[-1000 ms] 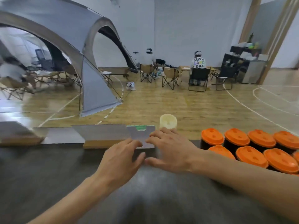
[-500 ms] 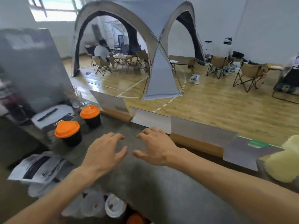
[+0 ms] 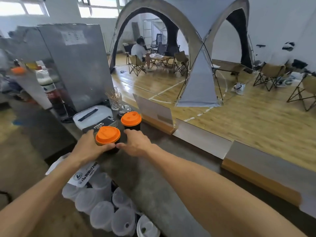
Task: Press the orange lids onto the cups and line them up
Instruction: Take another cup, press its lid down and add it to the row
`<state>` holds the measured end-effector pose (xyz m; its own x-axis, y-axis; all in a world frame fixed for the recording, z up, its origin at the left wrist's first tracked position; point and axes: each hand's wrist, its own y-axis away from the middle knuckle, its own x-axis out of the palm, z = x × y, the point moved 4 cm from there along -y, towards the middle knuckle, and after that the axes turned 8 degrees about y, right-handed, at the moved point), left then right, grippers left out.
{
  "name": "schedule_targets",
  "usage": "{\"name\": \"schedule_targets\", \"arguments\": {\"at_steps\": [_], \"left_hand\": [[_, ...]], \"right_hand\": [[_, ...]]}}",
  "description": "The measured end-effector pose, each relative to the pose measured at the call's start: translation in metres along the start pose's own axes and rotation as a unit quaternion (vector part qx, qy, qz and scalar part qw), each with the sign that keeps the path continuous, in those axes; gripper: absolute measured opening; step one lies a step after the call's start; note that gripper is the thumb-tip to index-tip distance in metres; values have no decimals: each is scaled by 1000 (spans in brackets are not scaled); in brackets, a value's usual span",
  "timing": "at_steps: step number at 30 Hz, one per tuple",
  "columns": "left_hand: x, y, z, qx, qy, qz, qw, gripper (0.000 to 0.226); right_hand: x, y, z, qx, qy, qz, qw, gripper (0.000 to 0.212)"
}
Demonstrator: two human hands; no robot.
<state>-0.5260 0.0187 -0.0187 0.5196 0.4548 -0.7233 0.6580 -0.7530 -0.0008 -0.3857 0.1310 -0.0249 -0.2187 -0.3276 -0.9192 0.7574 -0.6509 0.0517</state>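
Observation:
Two black cups with orange lids stand at the left end of the dark counter (image 3: 153, 177). My left hand (image 3: 87, 147) grips the near cup (image 3: 108, 136) from the left, thumb across its front. Coming in from the right, my right hand (image 3: 136, 142) has its thumb on the same cup's front and its fingers curled at the cup's right side. The far cup (image 3: 131, 119) stands just behind my right fingers; I cannot tell whether they touch it.
Low sign panels on wooden bases (image 3: 154, 115) run along the counter's far edge. A white box (image 3: 92, 115), a dark card, a glass of sticks (image 3: 115, 100) and a small bell sit behind the cups. Clear plastic lids (image 3: 109, 211) pile up below the near edge.
My view swung left from the rows of lidded cups at the right. Both hands travelled left along the counter and closed around the near cup.

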Motion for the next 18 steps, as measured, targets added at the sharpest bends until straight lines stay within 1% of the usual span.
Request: {"name": "schedule_targets", "arguments": {"at_steps": [2,4,6,9,12,14,16,18], "left_hand": [[7,-2,6,2,33,13,999,70],[11,-4,8,6,54,32,998,68],[14,-5,7,12,62,36,997,67],[17,-1,1,22,71,16,997,67],[29,12,-10,25,88,20,996,70],[40,24,-23,45,91,43,994,72],[54,40,-40,75,89,83,990,77],[71,58,-62,113,93,130,981,80]], "right_hand": [[3,-14,5,-9,-15,19,1000,62],[6,-22,8,-24,-34,55,998,65],[8,-22,10,-39,-40,71,996,64],[5,-11,3,-41,-31,52,997,61],[-2,14,-15,-32,-43,36,998,52],[-10,38,-35,-18,-62,15,998,46],[-21,69,-62,2,-85,-14,996,40],[-33,106,-93,18,-97,-30,995,41]]}}
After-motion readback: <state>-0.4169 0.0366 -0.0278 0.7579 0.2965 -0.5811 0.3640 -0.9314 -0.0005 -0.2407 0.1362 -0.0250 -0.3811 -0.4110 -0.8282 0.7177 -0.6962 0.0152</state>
